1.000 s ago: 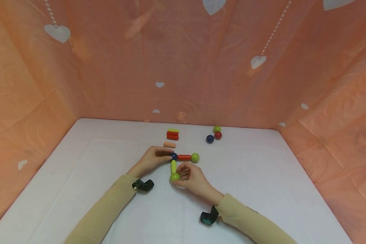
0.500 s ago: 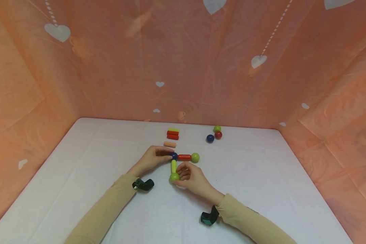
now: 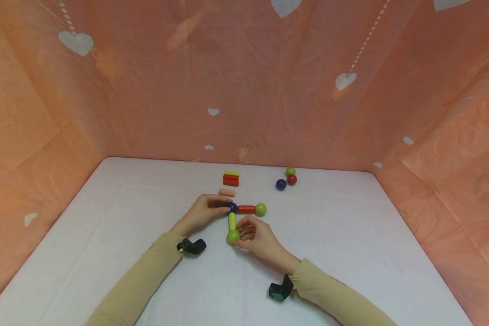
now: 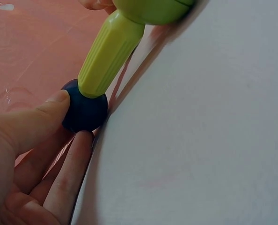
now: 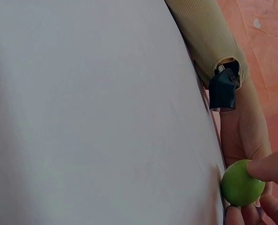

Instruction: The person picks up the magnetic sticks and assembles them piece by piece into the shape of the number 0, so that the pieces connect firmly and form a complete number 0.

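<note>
My left hand point(image 3: 202, 212) pinches a dark blue ball point(image 4: 86, 108) between thumb and fingers. From that ball a yellow-green rod point(image 4: 110, 54) runs toward me and ends in a green ball point(image 5: 242, 183). My right hand point(image 3: 260, 238) holds this green ball, its thumb and fingertips at the ball's sides. A red rod point(image 3: 246, 209) reaches right from the blue ball, with another green ball point(image 3: 261, 209) on its far end. Together these pieces form an L-shape lying on the white table.
Behind my left hand lie an orange rod point(image 3: 227, 193), red rods point(image 3: 230, 180) and a yellow-green rod point(image 3: 231, 173). At the back right sit a loose blue ball point(image 3: 281, 184), a red ball point(image 3: 292, 179) and a green ball point(image 3: 290, 171). Orange cloth point(image 3: 244, 90) walls the table.
</note>
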`<move>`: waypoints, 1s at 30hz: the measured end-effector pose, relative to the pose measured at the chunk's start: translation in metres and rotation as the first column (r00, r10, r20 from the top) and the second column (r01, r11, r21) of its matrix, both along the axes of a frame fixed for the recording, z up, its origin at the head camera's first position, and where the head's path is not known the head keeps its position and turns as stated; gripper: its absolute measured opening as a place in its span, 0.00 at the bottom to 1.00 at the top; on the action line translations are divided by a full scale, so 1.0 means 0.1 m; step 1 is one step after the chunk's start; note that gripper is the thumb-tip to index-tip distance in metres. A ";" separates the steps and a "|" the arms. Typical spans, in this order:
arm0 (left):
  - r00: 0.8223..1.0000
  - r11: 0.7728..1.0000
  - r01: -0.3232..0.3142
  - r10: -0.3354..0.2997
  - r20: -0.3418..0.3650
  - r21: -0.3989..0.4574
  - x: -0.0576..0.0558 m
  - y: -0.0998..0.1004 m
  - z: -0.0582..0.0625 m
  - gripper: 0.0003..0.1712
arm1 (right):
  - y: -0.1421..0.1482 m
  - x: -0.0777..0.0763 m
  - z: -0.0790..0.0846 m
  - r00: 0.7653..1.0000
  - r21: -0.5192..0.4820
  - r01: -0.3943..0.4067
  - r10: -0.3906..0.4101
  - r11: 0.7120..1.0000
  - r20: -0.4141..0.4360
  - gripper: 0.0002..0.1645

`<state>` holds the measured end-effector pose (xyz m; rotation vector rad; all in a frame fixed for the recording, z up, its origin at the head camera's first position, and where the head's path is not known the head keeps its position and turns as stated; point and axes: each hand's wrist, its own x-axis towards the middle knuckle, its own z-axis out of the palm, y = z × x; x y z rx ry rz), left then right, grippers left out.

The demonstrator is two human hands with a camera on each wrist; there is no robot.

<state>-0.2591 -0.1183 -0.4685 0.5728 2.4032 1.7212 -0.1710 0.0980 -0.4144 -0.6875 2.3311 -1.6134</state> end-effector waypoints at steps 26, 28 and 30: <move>0.999 1.000 -0.022 0.021 0.049 0.003 0.00 0.01 0.03 0.17 | 0.26 -1.18 0.23 0.993 0.076 0.076 -0.069 0.994 -0.091 0.22; 0.998 1.000 -0.024 0.024 0.058 0.010 0.01 0.01 0.03 0.17 | 0.24 -1.28 0.25 0.993 0.105 0.055 -0.043 0.993 -0.109 0.22; 0.998 1.000 -0.026 0.026 0.062 0.012 0.01 0.02 0.02 0.17 | 0.23 -1.37 0.26 0.992 0.141 0.035 -0.017 0.989 -0.122 0.22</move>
